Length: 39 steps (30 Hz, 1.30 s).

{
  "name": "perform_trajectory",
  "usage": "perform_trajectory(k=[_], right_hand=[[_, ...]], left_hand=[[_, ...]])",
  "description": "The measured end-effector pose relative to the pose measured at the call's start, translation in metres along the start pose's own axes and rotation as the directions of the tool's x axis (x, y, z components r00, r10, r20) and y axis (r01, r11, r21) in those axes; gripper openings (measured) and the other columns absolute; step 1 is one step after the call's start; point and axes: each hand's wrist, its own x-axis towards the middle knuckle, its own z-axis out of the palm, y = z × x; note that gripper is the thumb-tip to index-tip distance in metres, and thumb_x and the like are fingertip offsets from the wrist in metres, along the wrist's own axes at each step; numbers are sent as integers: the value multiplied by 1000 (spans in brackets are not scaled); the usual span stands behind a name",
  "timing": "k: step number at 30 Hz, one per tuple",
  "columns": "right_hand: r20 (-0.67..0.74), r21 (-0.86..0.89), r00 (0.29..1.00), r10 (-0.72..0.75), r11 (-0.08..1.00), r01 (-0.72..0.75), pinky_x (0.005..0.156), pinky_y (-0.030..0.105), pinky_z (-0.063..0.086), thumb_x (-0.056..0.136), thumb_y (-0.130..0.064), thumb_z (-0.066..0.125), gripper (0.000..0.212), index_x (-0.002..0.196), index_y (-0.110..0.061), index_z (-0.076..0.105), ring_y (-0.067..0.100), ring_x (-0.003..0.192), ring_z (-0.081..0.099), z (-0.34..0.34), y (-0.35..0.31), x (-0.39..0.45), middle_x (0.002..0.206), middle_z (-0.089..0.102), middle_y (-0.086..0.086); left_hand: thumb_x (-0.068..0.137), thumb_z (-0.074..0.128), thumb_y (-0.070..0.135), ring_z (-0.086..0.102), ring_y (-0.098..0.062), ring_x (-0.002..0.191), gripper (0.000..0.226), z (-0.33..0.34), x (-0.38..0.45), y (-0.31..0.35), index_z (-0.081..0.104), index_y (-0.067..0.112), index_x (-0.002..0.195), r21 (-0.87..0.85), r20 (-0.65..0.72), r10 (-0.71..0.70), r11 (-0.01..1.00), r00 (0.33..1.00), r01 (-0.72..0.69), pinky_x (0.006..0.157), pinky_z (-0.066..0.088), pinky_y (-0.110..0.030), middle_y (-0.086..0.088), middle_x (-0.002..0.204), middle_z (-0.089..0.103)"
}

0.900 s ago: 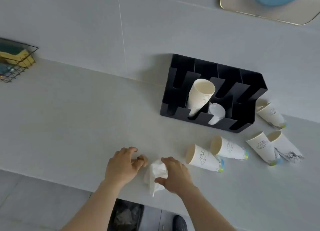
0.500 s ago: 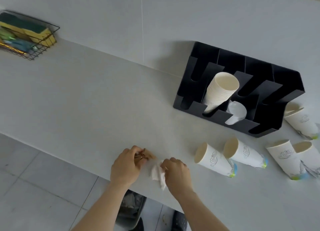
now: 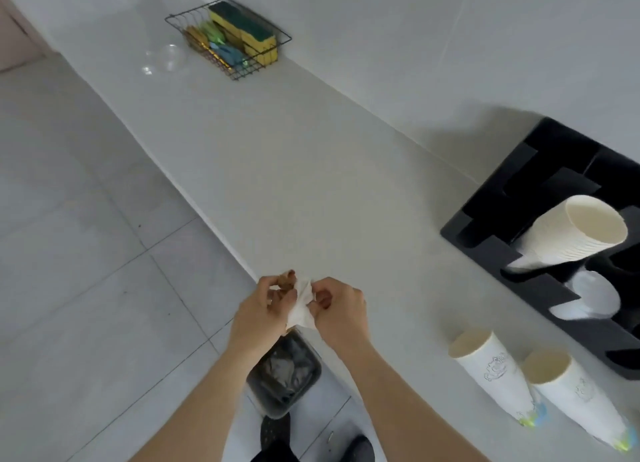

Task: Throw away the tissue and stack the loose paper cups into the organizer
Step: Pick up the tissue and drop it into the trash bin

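A crumpled white tissue [image 3: 302, 308] is pinched between my left hand [image 3: 265, 309] and my right hand [image 3: 337, 311] at the counter's front edge. My left fingers also close on a small brown scrap [image 3: 286, 280]. Directly below, on the floor, stands a dark bin [image 3: 284, 375] with a liner and waste inside. Two loose paper cups [image 3: 495, 378] [image 3: 576, 401] lie on their sides at the lower right. The black organizer [image 3: 540, 191] at the right holds a stack of white cups [image 3: 575, 234] and some clear lids [image 3: 597, 293].
A wire basket [image 3: 231, 35] with sponges and cloths sits at the far end of the white counter [image 3: 311, 170], beside a clear plastic lid [image 3: 166, 57]. Grey floor tiles lie to the left. My dark shoes [image 3: 356, 449] stand next to the bin.
The view has swung left and down. Both hands have lifted the tissue off the counter and drawn it to the front edge above the bin, my left hand now gripping it too.
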Motion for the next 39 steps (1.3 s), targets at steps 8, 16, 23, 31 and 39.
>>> perform_trajectory(k=[8,16,23,31,39], right_hand=[[221,-70,969,-110,989,128,74,34,60,81,-8,73,20,89,-26,71,16,77,70,80,-17,-38,84,73,-6],[346,-242,938,8,967,81,74,29,56,90,-17,67,13,102,-22,71,17,89,69,151,40,-58,98,74,-4],[350,-306,930,110,952,3,89,35,57,93,-19,71,27,118,-27,66,16,98,67,201,114,-51,117,68,-6],[367,-392,904,218,918,-62,93,38,54,95,-19,68,39,133,-28,59,21,109,64,251,183,-21,135,59,-4],[442,-548,846,297,837,-8,106,41,44,98,-35,62,52,146,-21,47,24,133,48,257,213,-13,146,48,2]], left_hand=[[87,67,52,67,-13,78,33,-52,-40,-84,54,38,113,142,-82,-113,982,990,124,70,57,-36,18,87,68],[91,64,46,66,-16,91,29,-19,-50,-179,55,36,116,207,-8,-225,953,974,221,78,53,-35,11,100,69],[95,61,47,64,-15,89,29,47,-18,-248,56,28,117,287,64,-223,938,973,196,82,52,-33,8,109,60],[96,65,35,62,-23,104,39,106,19,-318,51,22,130,337,171,-187,934,968,120,83,51,-35,-2,123,60],[98,59,41,41,-29,140,68,105,28,-348,31,17,156,523,238,-227,849,944,73,113,37,-42,-7,155,42]])
